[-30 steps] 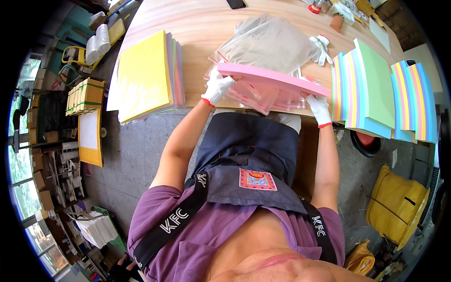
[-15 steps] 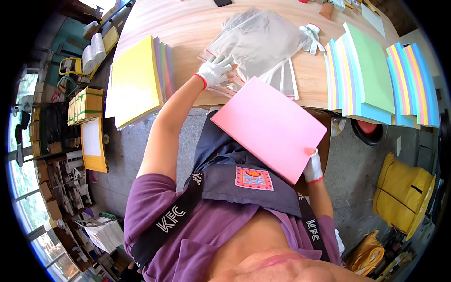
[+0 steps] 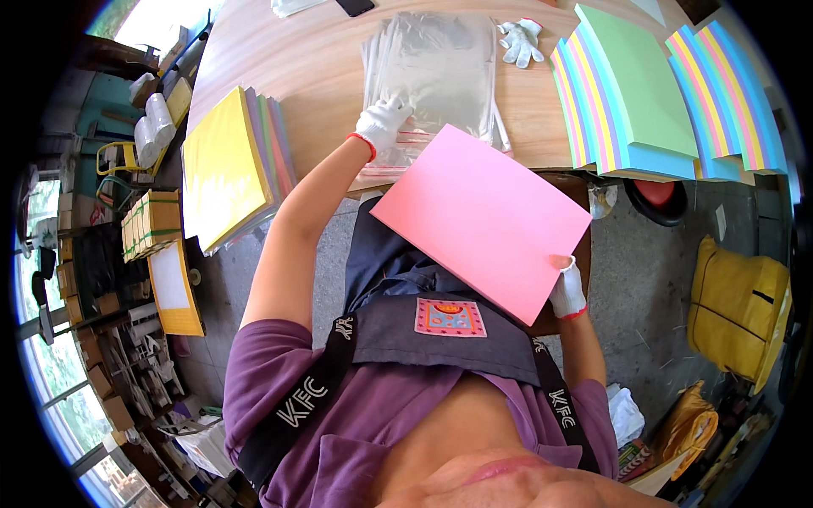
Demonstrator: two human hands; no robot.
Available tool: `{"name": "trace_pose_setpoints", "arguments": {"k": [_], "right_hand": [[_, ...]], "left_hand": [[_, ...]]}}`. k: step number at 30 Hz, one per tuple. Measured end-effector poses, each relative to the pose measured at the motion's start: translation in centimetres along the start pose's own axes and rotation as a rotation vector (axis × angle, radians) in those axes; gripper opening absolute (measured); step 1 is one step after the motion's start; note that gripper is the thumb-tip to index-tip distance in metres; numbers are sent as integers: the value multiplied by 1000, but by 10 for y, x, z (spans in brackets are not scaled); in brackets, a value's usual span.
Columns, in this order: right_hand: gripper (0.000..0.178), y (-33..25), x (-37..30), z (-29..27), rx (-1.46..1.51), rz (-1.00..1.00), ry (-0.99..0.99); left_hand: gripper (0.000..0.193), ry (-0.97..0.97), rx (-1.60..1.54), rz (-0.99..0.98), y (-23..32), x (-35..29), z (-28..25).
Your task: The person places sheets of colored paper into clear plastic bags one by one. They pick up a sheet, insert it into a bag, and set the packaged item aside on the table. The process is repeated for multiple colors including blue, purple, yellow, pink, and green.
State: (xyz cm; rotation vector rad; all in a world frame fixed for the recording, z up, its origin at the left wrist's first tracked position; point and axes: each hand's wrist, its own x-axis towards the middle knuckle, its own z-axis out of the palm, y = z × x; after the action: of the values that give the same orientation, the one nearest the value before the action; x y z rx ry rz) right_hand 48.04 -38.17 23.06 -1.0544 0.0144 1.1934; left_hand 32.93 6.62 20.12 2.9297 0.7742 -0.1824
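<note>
A stack of pink paper (image 3: 480,216) is held flat over my lap by my right hand (image 3: 566,288), which wears a white glove and grips its lower right corner. My left hand (image 3: 381,123), also gloved, reaches onto the wooden table (image 3: 288,59) and pinches the near edge of a pile of clear plastic bags (image 3: 436,72). The pink stack covers the bags' near right corner.
A yellow-topped pile of coloured paper (image 3: 224,165) lies at the table's left. Green-topped striped stacks (image 3: 631,89) and another striped stack (image 3: 728,93) lie at the right. A spare pair of white gloves (image 3: 521,38) rests beyond the bags. A yellow bag (image 3: 741,305) sits on the floor.
The pink stack came off the table and down over my lap in my right hand. My left hand let go of it and went to the plastic bags.
</note>
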Motion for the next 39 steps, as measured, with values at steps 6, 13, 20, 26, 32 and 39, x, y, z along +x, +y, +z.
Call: {"name": "trace_pose_setpoints", "arguments": {"k": [6, 13, 20, 26, 32, 39], "right_hand": [[60, 38, 34, 0, 90, -6, -154], [39, 43, 61, 37, 164, -33, -76], [20, 44, 103, 11, 380, -77, -160], [32, 28, 95, 29, 450, -89, -89], [34, 37, 89, 14, 450, -59, -106], [25, 50, 87, -2, 389, -105, -324]], "left_hand": [[34, 89, -39, -99, -14, 11, 1], [17, 247, -305, -162, -28, 1, 10], [12, 468, -299, -271, -17, -8, 1], [24, 628, -416, 8, 2, -27, -5], [41, 635, -536, -213, 34, -53, -15], [59, 630, -685, -40, 73, -86, 14]]}}
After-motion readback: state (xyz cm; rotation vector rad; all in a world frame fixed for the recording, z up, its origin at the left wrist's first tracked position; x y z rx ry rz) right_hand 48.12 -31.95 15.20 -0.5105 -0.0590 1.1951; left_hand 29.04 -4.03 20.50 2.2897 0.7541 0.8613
